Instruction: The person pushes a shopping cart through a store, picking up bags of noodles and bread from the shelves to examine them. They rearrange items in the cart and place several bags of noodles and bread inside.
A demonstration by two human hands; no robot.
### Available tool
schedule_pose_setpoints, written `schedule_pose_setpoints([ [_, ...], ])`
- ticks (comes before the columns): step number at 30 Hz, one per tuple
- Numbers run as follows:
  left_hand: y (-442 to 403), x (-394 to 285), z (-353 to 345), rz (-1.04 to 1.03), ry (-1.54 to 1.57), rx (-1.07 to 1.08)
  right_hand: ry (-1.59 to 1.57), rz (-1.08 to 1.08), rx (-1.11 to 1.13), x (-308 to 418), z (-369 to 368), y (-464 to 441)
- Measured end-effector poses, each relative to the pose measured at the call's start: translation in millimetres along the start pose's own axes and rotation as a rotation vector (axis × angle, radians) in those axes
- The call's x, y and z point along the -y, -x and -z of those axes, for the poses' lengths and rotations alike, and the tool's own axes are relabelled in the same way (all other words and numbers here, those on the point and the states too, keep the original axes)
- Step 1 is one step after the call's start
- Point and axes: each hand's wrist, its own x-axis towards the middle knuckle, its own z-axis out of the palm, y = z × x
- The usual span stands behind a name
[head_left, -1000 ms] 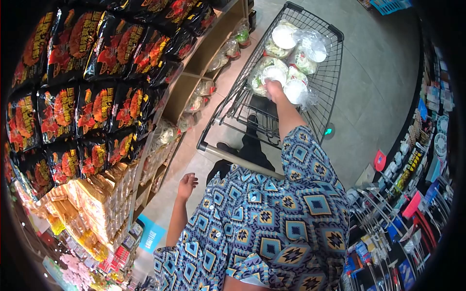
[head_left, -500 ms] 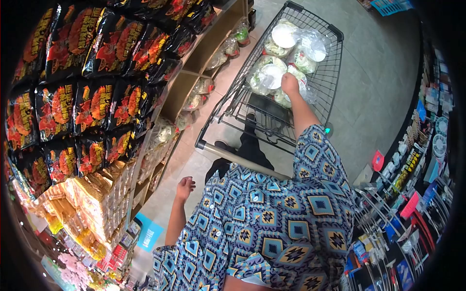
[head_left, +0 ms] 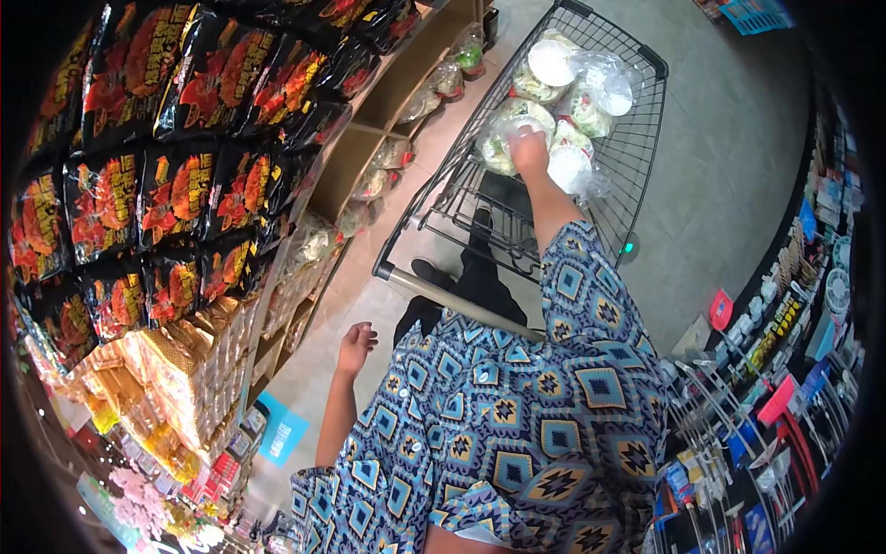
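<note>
Several clear plastic bags of pale green vegetables, with round white discs on top, lie in a wire shopping cart (head_left: pixel 661 120). My right hand (head_left: pixel 529 150) reaches down into the cart, its fingers closed at the top of the lower left bag (head_left: pixel 498 138). Beside it on the right sits another bag with a white disc (head_left: pixel 569 169). Farther up are two more bags, one with a white disc (head_left: pixel 551 63) and one with a clear plastic top (head_left: pixel 595 102). My left hand (head_left: pixel 358 347) hangs beside my body, fingers loosely bent and apart, holding nothing.
At left, a rack holds black snack packets (head_left: pixel 171 198), with golden packages (head_left: pixel 161 379) below. Bagged produce (head_left: pixel 374 183) lines the low wooden shelf (head_left: pixel 343 171). The cart handle (head_left: pixel 452 297) crosses before my waist. Household goods (head_left: pixel 738 434) hang at right; a blue basket (head_left: pixel 752 14) stands far off.
My right hand has moved left, from between the two near bags onto the lower left bag. The disc on the near right bag is now uncovered. My left hand has risen slightly.
</note>
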Motion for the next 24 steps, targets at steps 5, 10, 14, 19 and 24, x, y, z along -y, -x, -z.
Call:
schedule_pose_setpoints([
  [5,5.0,7.8,-2.3,0.024,0.007,-0.009,-0.125,-0.213,-0.104,-3.7,-18.2,-9.8],
  [10,9.0,19.2,1.4,0.076,0.003,-0.033,-0.080,-0.151,-0.096,-8.0,-25.4,-7.0],
  [14,2.9,28.0,5.7,0.083,0.027,-0.011,-0.091,-0.134,-0.220,-7.2,-40.4,-6.1],
  [19,2.5,16.7,4.5,0.034,-0.017,-0.002,-0.286,-0.266,-0.260,2.5,-33.0,4.2],
  [24,-2.6,13.8,6.0,0.024,-0.006,0.021,-0.323,-0.195,-0.280,1.1,-20.7,21.2],
])
